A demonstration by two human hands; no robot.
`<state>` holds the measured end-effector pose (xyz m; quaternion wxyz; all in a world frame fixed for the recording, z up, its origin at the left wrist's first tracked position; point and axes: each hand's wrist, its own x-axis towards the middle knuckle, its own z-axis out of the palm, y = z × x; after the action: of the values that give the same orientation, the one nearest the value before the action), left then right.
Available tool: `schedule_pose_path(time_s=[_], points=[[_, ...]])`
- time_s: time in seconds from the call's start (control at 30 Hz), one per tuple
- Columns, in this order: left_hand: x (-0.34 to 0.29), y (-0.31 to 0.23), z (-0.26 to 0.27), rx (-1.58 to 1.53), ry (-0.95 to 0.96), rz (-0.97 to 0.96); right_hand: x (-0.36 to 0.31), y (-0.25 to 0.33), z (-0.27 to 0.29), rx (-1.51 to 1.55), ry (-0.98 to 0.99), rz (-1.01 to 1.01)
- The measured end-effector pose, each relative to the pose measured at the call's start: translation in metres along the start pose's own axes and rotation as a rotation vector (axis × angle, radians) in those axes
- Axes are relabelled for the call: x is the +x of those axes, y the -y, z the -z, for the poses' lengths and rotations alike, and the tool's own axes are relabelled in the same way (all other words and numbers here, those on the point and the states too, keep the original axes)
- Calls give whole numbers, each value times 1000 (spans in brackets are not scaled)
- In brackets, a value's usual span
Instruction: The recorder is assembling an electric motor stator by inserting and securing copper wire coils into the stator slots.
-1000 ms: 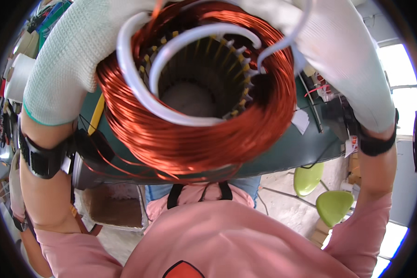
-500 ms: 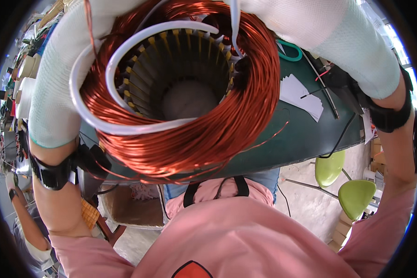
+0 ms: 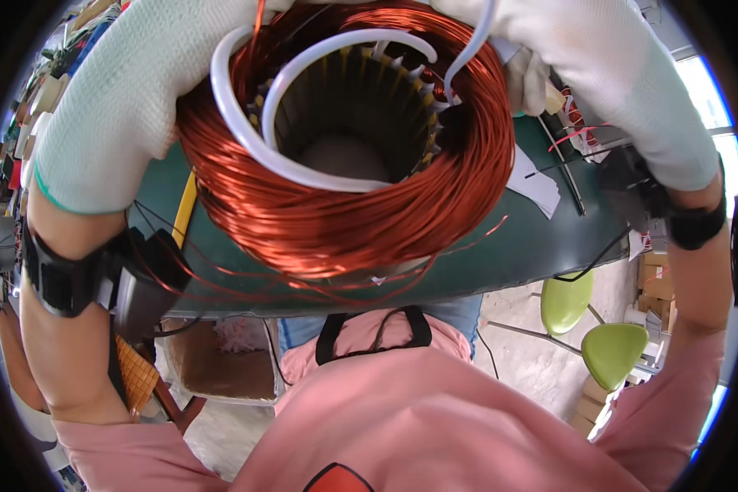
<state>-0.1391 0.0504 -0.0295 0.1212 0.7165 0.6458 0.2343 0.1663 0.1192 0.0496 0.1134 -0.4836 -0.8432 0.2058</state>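
Note:
A motor stator with a thick ring of copper winding [image 3: 336,234] stands on the green tabletop [image 3: 459,266], its dark bore facing up. White sleeving [image 3: 239,127] curls over the winding, and a thinner pale sleeve [image 3: 470,53] rises at its far right. In a pale knitted glove, my left hand [image 3: 213,37] reaches over the ring's far left side; its fingers are hidden. My gloved right hand [image 3: 521,45] is at the far right of the ring, fingers curled beside the coil. Anything inside them is hidden. Loose copper wires trail from the ring's near side.
White paper slips [image 3: 533,193] and a thin metal rod [image 3: 567,172] lie right of the stator; a yellow strip [image 3: 186,209] lies left. Below are an open carton [image 3: 221,373] and a green chair [image 3: 615,354]. Part of another person's arm [image 3: 12,353] shows at far left.
The stator now appears farther from me and slightly to the right. My left arm has swung outward, uncovering the yellow strip. Curled right-hand fingers have come into view where the teal scissor handle showed.

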Motion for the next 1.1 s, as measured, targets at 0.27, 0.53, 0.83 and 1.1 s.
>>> schedule_pose_path(time_s=[0.27, 0.53, 0.83, 1.1], points=[[90, -116, -39, -681, 228, 180, 2, -26, 20, 371, 125, -170], [67, -94, -27, -679, 200, 171, 6, -14, 4, 283, 218, -9], [75, -100, -16, -679, 252, 18, 2, 5, 33, 349, 170, -204], [43, -88, 2, -619, 202, 10, -7, 4, 24, -226, 143, 303]])
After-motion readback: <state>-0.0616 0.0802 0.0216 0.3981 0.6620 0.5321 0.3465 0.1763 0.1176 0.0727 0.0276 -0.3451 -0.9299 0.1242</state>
